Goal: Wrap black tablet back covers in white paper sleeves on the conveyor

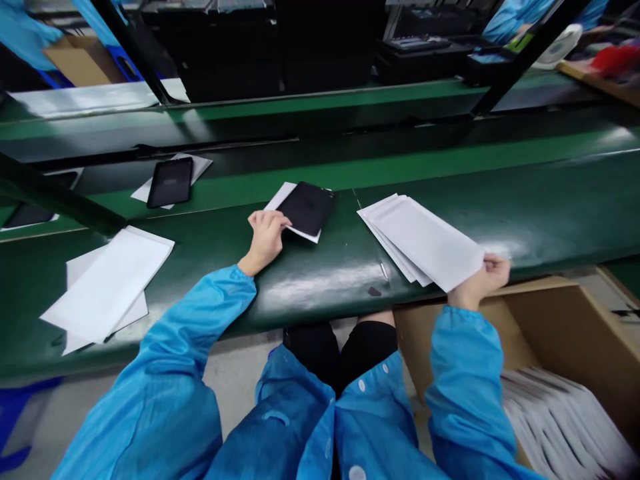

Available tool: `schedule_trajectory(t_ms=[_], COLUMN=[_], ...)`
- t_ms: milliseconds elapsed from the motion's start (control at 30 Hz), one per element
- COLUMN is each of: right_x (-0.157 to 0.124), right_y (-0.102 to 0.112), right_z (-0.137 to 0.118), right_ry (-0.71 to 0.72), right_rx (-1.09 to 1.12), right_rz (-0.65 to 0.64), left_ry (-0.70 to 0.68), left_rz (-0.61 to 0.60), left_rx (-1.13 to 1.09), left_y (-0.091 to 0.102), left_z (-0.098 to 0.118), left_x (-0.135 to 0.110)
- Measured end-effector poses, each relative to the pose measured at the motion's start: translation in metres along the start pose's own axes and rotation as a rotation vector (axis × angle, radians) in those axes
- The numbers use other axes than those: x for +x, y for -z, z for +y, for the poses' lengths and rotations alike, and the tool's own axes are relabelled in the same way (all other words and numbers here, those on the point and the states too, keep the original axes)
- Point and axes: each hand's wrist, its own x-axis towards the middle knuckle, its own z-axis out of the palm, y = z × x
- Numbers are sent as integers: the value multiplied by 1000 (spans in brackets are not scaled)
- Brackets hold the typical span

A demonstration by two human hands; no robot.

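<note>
My left hand [267, 237] pinches the near left edge of a black tablet [307, 208], which lies on a white sleeve [281, 195] at the far side of the green bench. Over to the right, my right hand [483, 280] grips the near right corner of a flat white envelope [430, 237]. That envelope rests on top of other white envelopes [387, 243], fanned out beneath it. What the tablet's underside touches is partly hidden.
White envelopes [113, 287] lie overlapped at the left. Another dark tablet [171, 182] sits on white paper on the belt behind. A cardboard box [560, 320] with several white envelopes stands at lower right. Dark posts [60, 197] rise from the bench; people in blue sleeves [520, 17] are beyond.
</note>
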Motion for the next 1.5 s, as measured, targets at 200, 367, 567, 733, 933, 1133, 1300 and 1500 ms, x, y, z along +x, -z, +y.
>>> schedule_trajectory(t_ms=[200, 367, 567, 733, 933, 1133, 1300, 1500], right_x=[-63, -155, -195, -206, -213, -181, -171, -212], right_y=[-14, -48, -75, -72, -67, -33, -11, -16], right_z=[-51, -106, -116, -117, -117, -92, -76, -74], right_ry=[137, -509, -743, -813, -776, -686, -671, -643], right_rx=[-184, 172, 338, 452, 472, 308, 299, 482], right_rz=[248, -939, -1084, -1170, -1000, -733, -416, -74], left_ry=[-176, -203, -201, -87, 23, 144, 118, 93], left_rz=[-7, 17, -8, -58, -124, -170, -311, -324], left_rx=[-76, -121, -105, -97, -6, 6, 128, 86], left_y=[32, 55, 67, 82, 96, 129, 157, 137], left_z=[51, 96, 124, 111, 95, 46, 4, 55], left_x=[-46, -77, -109, -123, -138, -135, -113, -88])
